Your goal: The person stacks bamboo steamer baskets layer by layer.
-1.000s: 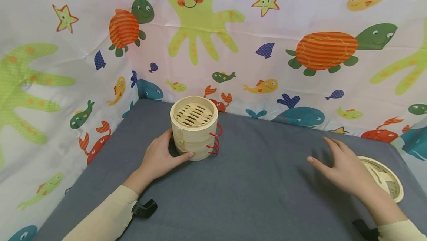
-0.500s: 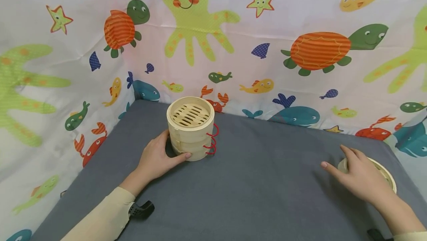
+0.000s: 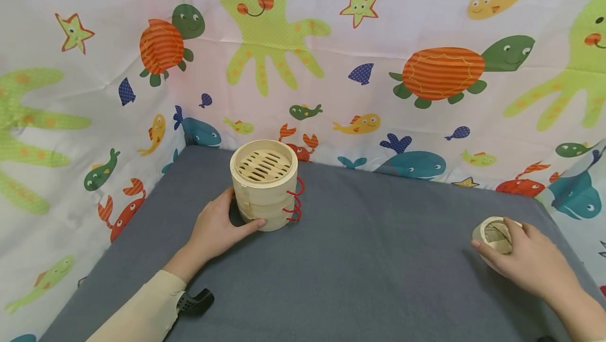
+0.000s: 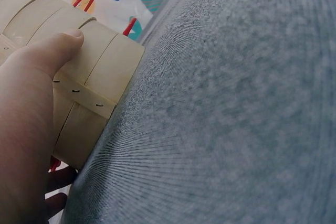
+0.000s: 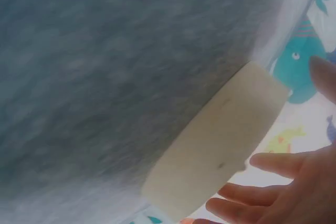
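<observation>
A stacked round bamboo steamer (image 3: 266, 202) stands upright on the cloth, left of centre in the head view, with slats in its top and red loops on its right side. My left hand (image 3: 213, 231) grips it low on its left side, thumb across the front; the left wrist view shows the thumb against the steamer wall (image 4: 86, 90). At the right, my right hand (image 3: 537, 258) hovers over a round bamboo lid (image 3: 484, 232) that lies on the cloth and is partly hidden by the hand. In the right wrist view, its fingers extend over the lid (image 5: 210, 142), thumb apart.
A dark grey cloth (image 3: 369, 268) covers the table. Behind and to the left hangs a white curtain (image 3: 312, 10) printed with sea animals, meeting the table's back edge.
My right hand has moved right and down over the lid. The left hand keeps its grip on the steamer, which stays put while the head view has shifted slightly to the right.
</observation>
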The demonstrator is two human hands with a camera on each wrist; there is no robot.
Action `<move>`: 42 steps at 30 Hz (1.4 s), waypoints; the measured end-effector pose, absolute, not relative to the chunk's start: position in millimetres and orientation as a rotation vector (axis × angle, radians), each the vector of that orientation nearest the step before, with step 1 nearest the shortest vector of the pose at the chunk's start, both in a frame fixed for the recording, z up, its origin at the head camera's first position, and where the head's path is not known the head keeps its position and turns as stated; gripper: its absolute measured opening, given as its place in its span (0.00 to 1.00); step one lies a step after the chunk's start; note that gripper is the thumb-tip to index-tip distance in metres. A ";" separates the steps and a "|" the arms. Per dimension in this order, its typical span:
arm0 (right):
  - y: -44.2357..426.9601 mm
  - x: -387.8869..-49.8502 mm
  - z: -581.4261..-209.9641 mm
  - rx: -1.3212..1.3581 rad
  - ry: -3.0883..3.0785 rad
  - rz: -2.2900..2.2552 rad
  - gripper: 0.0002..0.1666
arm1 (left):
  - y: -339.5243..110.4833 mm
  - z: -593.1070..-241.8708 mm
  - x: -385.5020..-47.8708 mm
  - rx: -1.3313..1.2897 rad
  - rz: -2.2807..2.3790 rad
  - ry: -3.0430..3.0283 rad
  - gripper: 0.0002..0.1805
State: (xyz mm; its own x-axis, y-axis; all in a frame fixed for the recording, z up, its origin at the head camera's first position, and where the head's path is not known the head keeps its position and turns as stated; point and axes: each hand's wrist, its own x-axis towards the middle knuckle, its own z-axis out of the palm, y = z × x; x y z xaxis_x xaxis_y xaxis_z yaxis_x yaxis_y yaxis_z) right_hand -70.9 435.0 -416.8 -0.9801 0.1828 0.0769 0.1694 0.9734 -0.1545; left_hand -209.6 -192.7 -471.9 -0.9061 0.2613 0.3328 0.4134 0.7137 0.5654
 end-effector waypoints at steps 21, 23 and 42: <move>457.5 -51.1 -429.0 -0.325 -3.029 0.324 0.57 | -193.3 -472.6 -208.2 -0.530 -0.975 -2.706 0.61; 457.8 -51.3 -428.6 -0.350 -3.035 0.322 0.58 | -193.2 -472.1 -208.0 -0.529 -0.977 -2.705 0.61; 460.2 -60.1 -421.5 -0.409 -3.080 0.277 0.65 | -193.3 -470.4 -207.4 -0.535 -0.978 -2.699 0.62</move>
State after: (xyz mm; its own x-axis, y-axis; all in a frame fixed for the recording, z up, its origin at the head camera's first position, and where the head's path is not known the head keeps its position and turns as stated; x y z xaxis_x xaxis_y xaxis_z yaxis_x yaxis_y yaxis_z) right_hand -60.1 460.2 -421.5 -0.9654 0.2608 -0.0012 0.2568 0.9499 -0.1781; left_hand -207.4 -193.3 -470.4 -0.9093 0.2607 0.3243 0.4079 0.7123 0.5712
